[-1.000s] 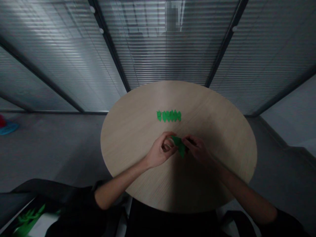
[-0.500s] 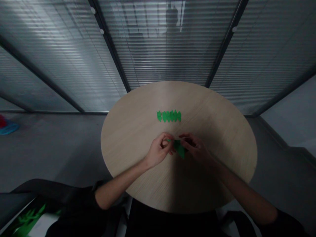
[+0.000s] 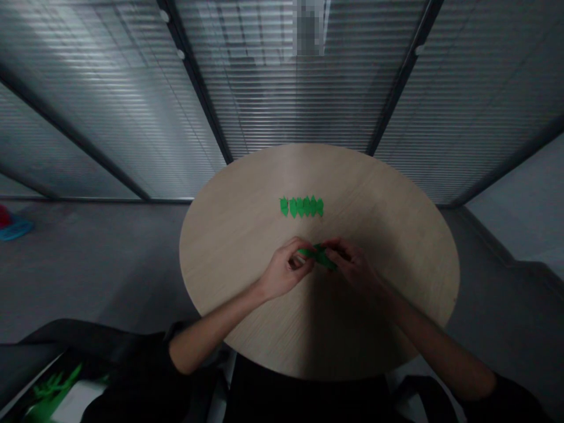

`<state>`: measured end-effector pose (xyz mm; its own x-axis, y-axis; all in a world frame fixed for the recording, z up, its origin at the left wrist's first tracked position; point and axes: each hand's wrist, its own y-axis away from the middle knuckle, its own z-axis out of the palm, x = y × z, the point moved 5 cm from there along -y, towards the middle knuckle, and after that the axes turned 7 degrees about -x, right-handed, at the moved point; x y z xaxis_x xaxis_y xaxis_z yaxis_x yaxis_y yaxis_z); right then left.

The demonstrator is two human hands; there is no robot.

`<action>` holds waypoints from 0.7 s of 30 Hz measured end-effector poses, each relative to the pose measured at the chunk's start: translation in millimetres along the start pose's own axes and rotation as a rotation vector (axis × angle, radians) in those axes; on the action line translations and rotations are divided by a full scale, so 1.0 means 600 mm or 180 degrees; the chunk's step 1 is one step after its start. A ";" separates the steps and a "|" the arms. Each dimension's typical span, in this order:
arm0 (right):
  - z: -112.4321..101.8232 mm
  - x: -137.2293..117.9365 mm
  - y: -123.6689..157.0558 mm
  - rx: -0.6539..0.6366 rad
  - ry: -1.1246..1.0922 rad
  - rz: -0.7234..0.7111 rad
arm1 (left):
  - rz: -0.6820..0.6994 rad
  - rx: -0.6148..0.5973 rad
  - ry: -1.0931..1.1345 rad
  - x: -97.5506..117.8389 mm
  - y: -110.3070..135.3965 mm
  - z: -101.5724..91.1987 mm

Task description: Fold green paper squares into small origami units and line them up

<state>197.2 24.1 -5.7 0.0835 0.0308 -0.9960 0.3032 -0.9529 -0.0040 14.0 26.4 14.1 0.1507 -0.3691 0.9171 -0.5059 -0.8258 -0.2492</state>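
Note:
My left hand (image 3: 285, 269) and my right hand (image 3: 351, 264) meet over the middle of the table. Between them is a thin green piece (image 3: 326, 259) that looks like folded paper, with the fingers of both hands closed on it. Fingertips cover parts of it, so its full shape does not show. Beyond the hands, several small green leaf-shaped pieces (image 3: 305, 206) lie side by side in a row, the leftmost a little apart from the others.
The round wooden table (image 3: 233, 205) stands before glass partitions with blinds (image 3: 291, 111). At lower left, green items and a white sheet (image 3: 81, 400) lie beside me. Red and blue things (image 3: 13, 226) are on the floor at far left.
The green piece has turned between my hands; its point, which hung down toward me, now lies flatter and more sideways. Both hands stay in nearly the same place.

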 end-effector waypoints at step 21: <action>0.015 -0.010 0.011 -0.0187 0.0258 -0.0100 | -0.0155 0.0186 0.0326 -0.014 0.000 -0.001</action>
<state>190.4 15.0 -0.4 0.1489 0.0868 -0.9850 0.3618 -0.9319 -0.0274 12.2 29.5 6.7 0.0849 -0.2850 0.9548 -0.4492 -0.8663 -0.2186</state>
